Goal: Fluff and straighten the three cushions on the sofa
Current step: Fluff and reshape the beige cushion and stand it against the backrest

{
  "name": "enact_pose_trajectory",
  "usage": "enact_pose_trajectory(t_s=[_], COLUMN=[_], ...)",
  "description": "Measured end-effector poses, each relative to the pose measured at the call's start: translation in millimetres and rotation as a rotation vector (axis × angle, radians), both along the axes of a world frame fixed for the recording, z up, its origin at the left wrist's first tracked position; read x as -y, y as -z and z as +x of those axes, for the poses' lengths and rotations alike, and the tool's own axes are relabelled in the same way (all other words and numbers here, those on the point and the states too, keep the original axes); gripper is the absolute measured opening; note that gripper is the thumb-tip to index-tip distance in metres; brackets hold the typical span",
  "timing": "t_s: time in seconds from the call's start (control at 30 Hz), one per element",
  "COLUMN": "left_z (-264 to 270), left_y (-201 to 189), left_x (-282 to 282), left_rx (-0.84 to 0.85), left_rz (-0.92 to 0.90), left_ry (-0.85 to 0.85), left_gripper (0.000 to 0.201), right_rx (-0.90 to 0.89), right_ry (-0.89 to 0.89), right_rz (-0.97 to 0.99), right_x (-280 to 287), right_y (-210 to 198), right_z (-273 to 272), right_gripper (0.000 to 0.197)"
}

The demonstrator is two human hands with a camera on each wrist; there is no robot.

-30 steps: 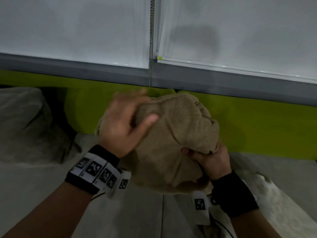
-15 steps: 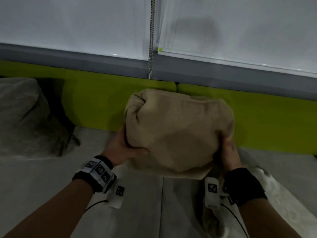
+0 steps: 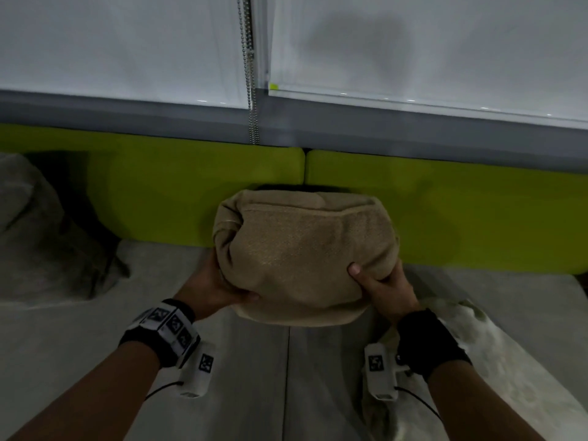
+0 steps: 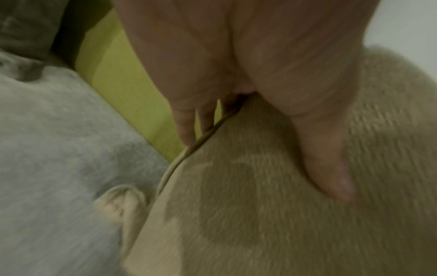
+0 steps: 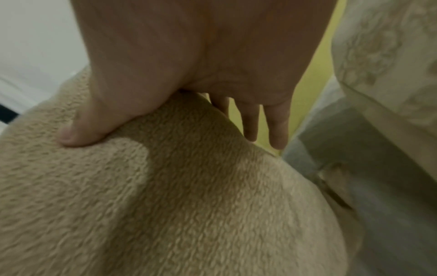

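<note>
A tan fuzzy cushion (image 3: 305, 253) stands on the grey sofa seat (image 3: 79, 345), leaning on the green backrest (image 3: 159, 192). My left hand (image 3: 216, 288) grips its lower left side, thumb on the front, fingers behind. My right hand (image 3: 381, 284) grips the lower right side the same way. In the left wrist view the left hand's thumb (image 4: 331, 168) presses into the tan pile (image 4: 260, 224). The right wrist view shows the right hand's thumb (image 5: 82, 130) on the cushion (image 5: 165, 205), fingers down its far side. A grey cushion (image 3: 38, 230) slumps at far left. A pale patterned cushion (image 3: 509, 361) lies at lower right.
White roller blinds (image 3: 413, 43) with a bead chain (image 3: 251, 74) hang above a grey sill behind the sofa. A seam runs down the seat between my arms. The patterned cushion (image 5: 390, 56) lies close beside my right hand.
The tan cushion went from crumpled and raised, with my left hand on top, to plump and set down against the backrest. Both hands moved to its lower sides.
</note>
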State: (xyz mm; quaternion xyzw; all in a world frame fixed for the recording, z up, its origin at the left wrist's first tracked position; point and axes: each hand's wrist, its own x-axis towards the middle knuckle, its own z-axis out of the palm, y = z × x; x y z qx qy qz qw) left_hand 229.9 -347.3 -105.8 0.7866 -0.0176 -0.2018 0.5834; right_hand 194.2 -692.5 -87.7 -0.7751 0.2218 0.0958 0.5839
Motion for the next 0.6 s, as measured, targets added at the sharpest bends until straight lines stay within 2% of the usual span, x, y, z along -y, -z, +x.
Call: enact_pose_trajectory(t_s=[0.07, 0.13, 0.17, 0.23, 0.27, 0.33, 0.37, 0.43, 0.47, 0.53, 0.6], left_z=[1, 2, 3, 7, 10, 16, 18, 25, 31, 41, 48], left_y=[-9, -21, -29, -43, -49, -51, -54, -59, -62, -66, -74], left_x=[-6, -8, -7, -4, -2, 0, 1, 3, 5, 8, 10], left_rx=[-0.041, -0.020, 0.045, 0.225, 0.321, 0.521, 0.588, 0.584, 0.569, 0.503, 0.423], left_rz=[-0.001, -0.035, -0.026, 0.087, 0.165, 0.321, 0.379, 0.418, 0.431, 0.544, 0.674], left_ry=[0.001, -0.109, -0.183, -0.275, -0.263, -0.121, -0.055, -0.020, 0.015, 0.064, 0.134], left_gripper=[0.114, 0.087, 0.072, 0.054, 0.047, 0.021, 0.021, 0.045, 0.045, 0.030, 0.053], right_rx=[0.073, 0.175, 0.215, 0.300, 0.320, 0.277, 0.238, 0.157, 0.115, 0.086, 0.042], right_ry=[-0.022, -0.043, -0.041, -0.051, -0.056, -0.077, -0.110, -0.199, -0.245, -0.352, -0.416], right_rz=[-0.033, -0.130, -0.194, -0.292, -0.308, -0.323, -0.364, -0.481, -0.548, -0.670, -0.735], right_x=[7, 19, 25, 37, 42, 49, 51, 55, 54, 47, 40], right_y=[-7, -14, -19, -20, -20, -20, -23, -25, -26, -30, -32], right_z=[0, -1, -2, 0, 3, 12, 18, 32, 38, 49, 55], right_gripper=[0.116, 0.114, 0.107, 0.081, 0.070, 0.045, 0.036, 0.031, 0.032, 0.032, 0.031])
